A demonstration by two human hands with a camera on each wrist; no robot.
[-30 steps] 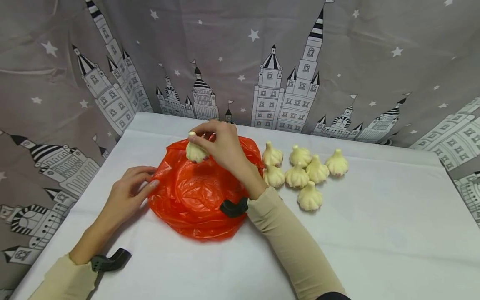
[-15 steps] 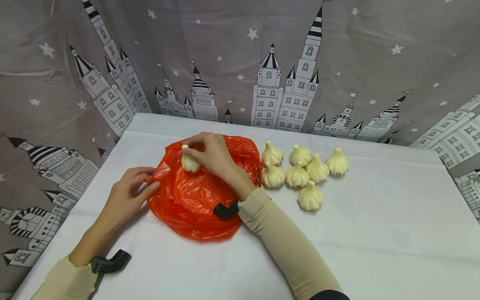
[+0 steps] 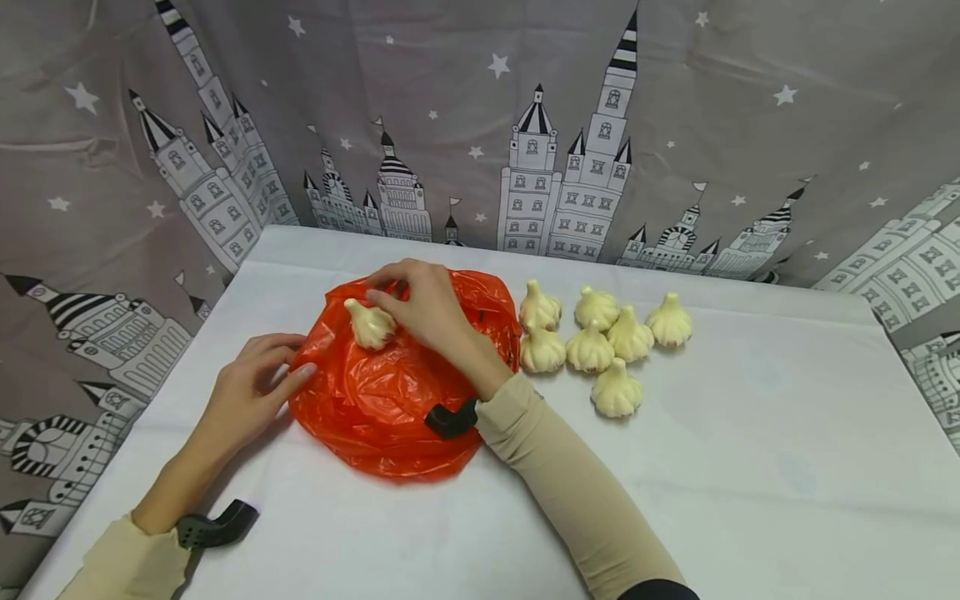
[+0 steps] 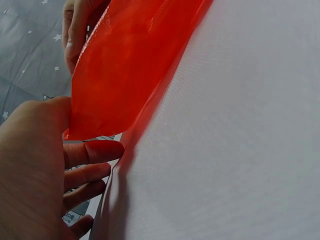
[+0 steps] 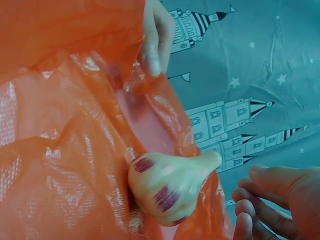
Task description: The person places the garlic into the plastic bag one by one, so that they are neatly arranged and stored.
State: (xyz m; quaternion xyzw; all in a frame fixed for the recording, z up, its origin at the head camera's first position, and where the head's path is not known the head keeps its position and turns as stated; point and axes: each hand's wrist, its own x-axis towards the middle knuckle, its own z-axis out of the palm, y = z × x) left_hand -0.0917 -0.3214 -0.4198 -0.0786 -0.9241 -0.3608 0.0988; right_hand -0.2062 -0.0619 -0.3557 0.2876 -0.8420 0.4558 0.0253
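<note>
Right there, just below the fingertips of the right hand (image 3: 423,304), sat the pale garlic bulb (image 3: 371,325), tilted over within the red bag (image 3: 405,387)! The right wrist view showed daylight between the two: relaxed fingers (image 5: 274,181), nothing in their grasp, and the bulb's neck aimed their way, purple streaks on its fat end. Whether it lay on the plastic or was in mid-air, the pictures couldn't settle.

Across to the left hand (image 3: 251,387), and what a neat pinch, thumb and fingers on the edge of the bag, its other fingers fanned out beneath! The bag itself spread between both hands, crinkled and shiny. Off to the right of the right hand, seven more bulbs (image 3: 590,348) crowded the white tabletop (image 3: 757,433), the nearest pair hard by the bag. Beyond both hands hung a grey curtain (image 3: 442,50) printed with castles and stars.
</note>
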